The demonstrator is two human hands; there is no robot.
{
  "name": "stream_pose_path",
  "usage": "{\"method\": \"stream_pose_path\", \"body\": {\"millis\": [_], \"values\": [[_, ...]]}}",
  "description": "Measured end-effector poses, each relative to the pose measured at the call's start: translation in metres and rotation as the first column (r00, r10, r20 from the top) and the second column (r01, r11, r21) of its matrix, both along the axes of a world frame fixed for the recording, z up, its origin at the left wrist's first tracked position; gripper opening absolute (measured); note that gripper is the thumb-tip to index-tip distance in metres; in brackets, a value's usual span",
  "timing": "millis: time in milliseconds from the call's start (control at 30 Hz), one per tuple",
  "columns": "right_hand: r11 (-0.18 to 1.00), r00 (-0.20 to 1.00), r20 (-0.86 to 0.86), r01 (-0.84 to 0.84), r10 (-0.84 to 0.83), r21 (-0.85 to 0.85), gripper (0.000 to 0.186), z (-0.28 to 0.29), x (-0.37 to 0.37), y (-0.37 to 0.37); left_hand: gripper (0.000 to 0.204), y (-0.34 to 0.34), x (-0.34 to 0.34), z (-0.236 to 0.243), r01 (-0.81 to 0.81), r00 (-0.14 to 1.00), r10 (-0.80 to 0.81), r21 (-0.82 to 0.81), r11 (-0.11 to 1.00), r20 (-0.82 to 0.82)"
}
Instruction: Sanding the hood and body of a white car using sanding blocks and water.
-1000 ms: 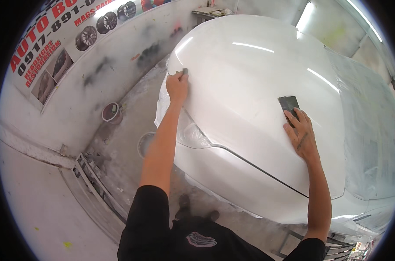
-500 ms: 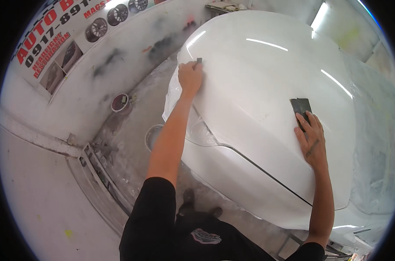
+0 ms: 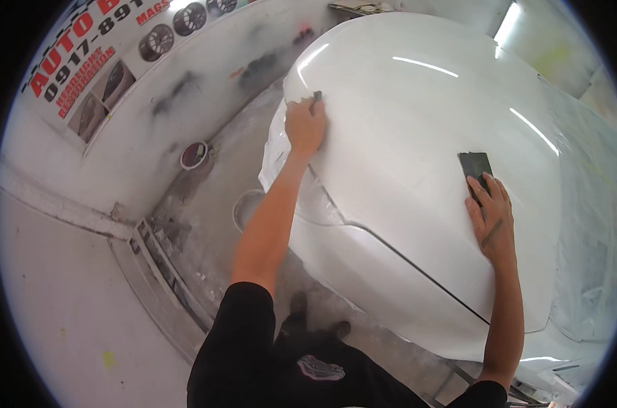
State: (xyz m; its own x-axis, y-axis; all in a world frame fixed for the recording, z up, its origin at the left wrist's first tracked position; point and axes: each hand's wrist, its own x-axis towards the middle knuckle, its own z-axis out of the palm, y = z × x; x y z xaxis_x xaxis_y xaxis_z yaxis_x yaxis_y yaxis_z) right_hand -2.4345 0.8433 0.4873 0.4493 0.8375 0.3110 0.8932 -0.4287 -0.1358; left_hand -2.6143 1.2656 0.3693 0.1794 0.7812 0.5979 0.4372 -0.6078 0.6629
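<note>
A glossy white car hood (image 3: 403, 129) fills the middle, under both my hands. My left hand (image 3: 306, 126) is at its far left edge, fingers closed round a small dark grey piece (image 3: 317, 96) that looks like folded sandpaper; most of it is hidden by the fingers. Farther right, my right hand (image 3: 493, 221) presses a dark rectangular sheet of sandpaper (image 3: 475, 165) against the hood. Its fingers lie over the sheet's near end, and the far end sticks out beyond them.
Clear plastic sheeting (image 3: 587, 224) covers the car at right. The white fender (image 3: 369, 279) lies nearer me, past a dark seam. On the floor at left stand a bucket with dark reddish contents (image 3: 194, 156), a pale bucket (image 3: 244, 207) partly behind my arm, and a metal frame (image 3: 165, 272).
The view has shifted slightly. My left hand has slid a little toward me along the hood's edge, still gripping the small piece. My right hand stays on the sandpaper in nearly the same place.
</note>
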Motion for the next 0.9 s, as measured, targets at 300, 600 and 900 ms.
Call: {"method": "stream_pose_path", "body": {"millis": [300,600,900], "values": [[0.999,1.0,0.008,0.03,-0.03,0.022,0.041,0.004,-0.001,0.0,0.03,-0.039,-0.009,0.0,0.028,0.997,-0.032,-0.052,0.998,-0.07],[0.995,0.995,-0.015,0.102,-0.102,-0.003,0.04,0.009,0.004,-0.014,0.032,-0.166,-0.019,-0.013,0.295,0.953,-0.294,-0.003,0.956,0.079],[1.0,0.999,-0.039,0.027,-0.026,0.013,0.041,-0.001,0.004,-0.002,0.035,-0.001,-0.005,-0.003,0.034,0.99,-0.062,-0.21,0.977,-0.128]]}}
